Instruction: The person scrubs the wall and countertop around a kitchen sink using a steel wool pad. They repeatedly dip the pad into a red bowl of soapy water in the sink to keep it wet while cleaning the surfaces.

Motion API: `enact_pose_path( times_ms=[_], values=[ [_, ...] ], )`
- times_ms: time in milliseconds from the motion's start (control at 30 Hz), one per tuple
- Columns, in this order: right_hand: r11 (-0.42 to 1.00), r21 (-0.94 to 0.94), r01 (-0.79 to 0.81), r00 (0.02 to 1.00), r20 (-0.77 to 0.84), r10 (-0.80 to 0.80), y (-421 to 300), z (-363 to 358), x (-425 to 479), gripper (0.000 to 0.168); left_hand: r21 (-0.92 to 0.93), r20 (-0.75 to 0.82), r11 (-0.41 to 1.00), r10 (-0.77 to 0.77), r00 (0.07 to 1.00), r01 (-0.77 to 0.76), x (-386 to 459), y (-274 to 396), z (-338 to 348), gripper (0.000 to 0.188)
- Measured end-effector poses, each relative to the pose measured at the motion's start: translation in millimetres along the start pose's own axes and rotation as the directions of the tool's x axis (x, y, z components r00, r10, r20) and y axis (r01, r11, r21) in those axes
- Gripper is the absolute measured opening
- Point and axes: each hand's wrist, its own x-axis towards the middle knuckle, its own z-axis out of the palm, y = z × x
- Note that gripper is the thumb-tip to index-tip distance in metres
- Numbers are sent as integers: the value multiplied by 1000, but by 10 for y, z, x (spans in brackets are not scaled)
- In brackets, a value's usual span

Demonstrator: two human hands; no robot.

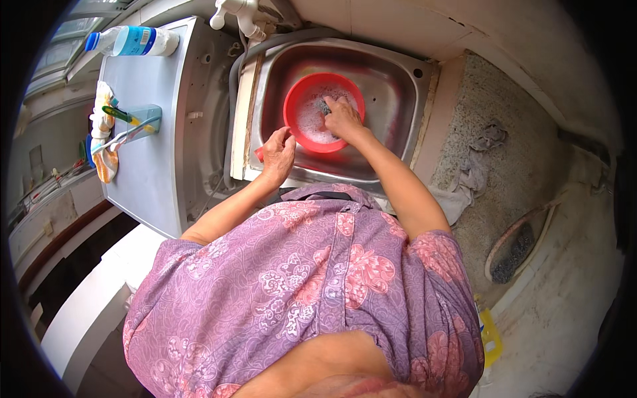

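Observation:
A red plastic bowl (324, 147) with a handle (259, 153) at its lower left stands in a stainless steel sink (393, 159). Foamy, soapy water (307, 110) lies in it. My right hand (342, 118) reaches into the bowl from the right, its fingers on a grey scouring pad, probably steel wool (323, 106), against the inside. My left hand (278, 153) is at the bowl's lower left, with thumb and fingers closed around the handle, whose red end shows beside the hand.
Left of the sink, a grey appliance top (149, 189) bears a plastic bottle (139, 41), a cup of toothbrushes (144, 122) and a striped cloth (103, 124). A white tap (239, 15) is above. At right, a stone counter (517, 164) holds a grey rag (470, 174).

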Motion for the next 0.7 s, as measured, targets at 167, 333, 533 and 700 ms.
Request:
enact_pose_path(
  times_ms=[167, 333, 533, 700],
  values=[
    [987, -148, -62, 998, -19, 60, 185, 471, 161, 64, -28, 44, 997, 69, 997, -68, -104, 151, -61, 19],
    [975, -105, -197, 980, 4, 199, 129, 329, 383, 87, -26, 126, 997, 76, 989, -74, -80, 57, -90, 21],
    [979, -162, 126, 968, 237, -85, -199, 373, 117, 40, 3, 187, 999, 39, 982, -40, 97, -113, -151, 21],
    [983, 77, -168, 974, 164, 154, 26, 307, -29, 37, -10, 197, 999, -43, 979, 46, 242, 172, -217, 21]
  ],
)
